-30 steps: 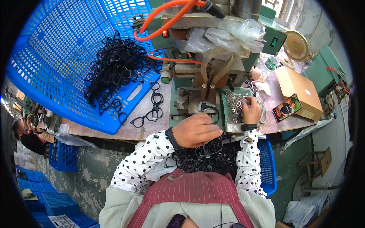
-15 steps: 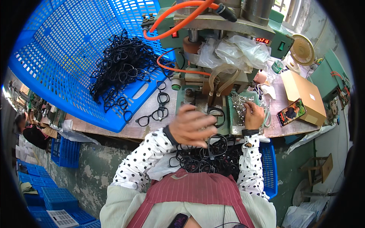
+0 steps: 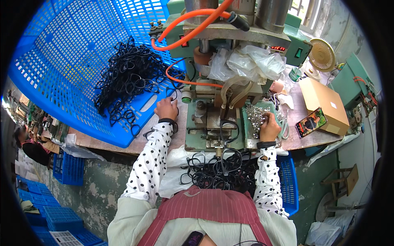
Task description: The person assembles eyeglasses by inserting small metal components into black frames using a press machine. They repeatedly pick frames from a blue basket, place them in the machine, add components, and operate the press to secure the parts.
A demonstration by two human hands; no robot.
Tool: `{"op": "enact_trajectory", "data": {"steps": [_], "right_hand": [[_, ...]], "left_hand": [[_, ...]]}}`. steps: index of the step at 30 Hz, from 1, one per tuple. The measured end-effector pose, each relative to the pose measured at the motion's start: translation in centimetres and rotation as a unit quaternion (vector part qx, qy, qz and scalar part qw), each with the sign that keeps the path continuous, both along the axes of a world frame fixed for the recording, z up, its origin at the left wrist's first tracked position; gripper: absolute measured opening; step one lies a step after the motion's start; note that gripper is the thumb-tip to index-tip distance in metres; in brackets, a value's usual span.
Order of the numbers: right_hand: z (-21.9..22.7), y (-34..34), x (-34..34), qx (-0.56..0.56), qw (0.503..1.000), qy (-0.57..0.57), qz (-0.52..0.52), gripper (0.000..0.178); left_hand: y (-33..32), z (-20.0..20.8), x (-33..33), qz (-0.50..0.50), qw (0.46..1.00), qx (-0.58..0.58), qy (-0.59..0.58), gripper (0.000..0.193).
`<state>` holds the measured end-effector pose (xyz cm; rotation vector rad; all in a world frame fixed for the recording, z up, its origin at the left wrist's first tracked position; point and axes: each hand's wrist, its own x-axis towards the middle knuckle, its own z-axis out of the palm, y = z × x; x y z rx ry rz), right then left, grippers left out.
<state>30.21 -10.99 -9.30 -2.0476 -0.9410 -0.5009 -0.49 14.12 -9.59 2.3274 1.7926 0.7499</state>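
Observation:
On the table beside the big blue basket, my left hand (image 3: 166,110) is closed on a black eyeglass frame (image 3: 175,127), most of which it hides. My right hand (image 3: 269,128) rests at a tray of small shiny metal parts (image 3: 255,117); its fingertips are pinched together, and whatever is between them is too small to make out. Between the hands stands a green press machine (image 3: 193,141). Another black eyeglass frame (image 3: 237,130) sits at its fixture, under two tubes. A heap of black eyeglass frames (image 3: 209,174) lies below the machine, against my apron.
The large blue basket (image 3: 61,96) at the left holds a tangled pile of black frames (image 3: 131,74). Orange hoses (image 3: 188,18) loop over the machine. To the right are a cardboard box (image 3: 324,102), a propped phone (image 3: 311,122) and a fan (image 3: 323,55).
My left hand has swung from in front of the machine left and away to the frames on the table. My right hand stays at the metal parts. The view has shifted slightly.

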Motion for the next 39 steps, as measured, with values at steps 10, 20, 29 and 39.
{"op": "enact_trajectory", "data": {"steps": [10, 20, 29, 39], "right_hand": [[3.9, -0.2, -3.1, 0.05, 0.98, 0.161, 0.107, 0.01], [13.0, -0.9, -10.2, 0.105, 0.88, 0.311, 0.342, 0.019], [12.4, 2.0, -12.3, 0.197, 0.792, 0.461, 0.349, 0.045], [10.5, 1.8, -7.5, 0.151, 0.909, 0.296, 0.251, 0.047]], "left_hand": [[-8.6, 6.2, -1.9, -0.086, 0.907, 0.081, -0.405, 0.035], [-14.7, 9.8, 0.0, -0.297, 0.867, 0.239, -0.32, 0.018], [-16.4, 12.3, 0.7, -0.44, 0.799, 0.303, -0.277, 0.022], [-17.6, 12.7, 3.4, -0.627, 0.721, 0.226, -0.189, 0.042]]}}
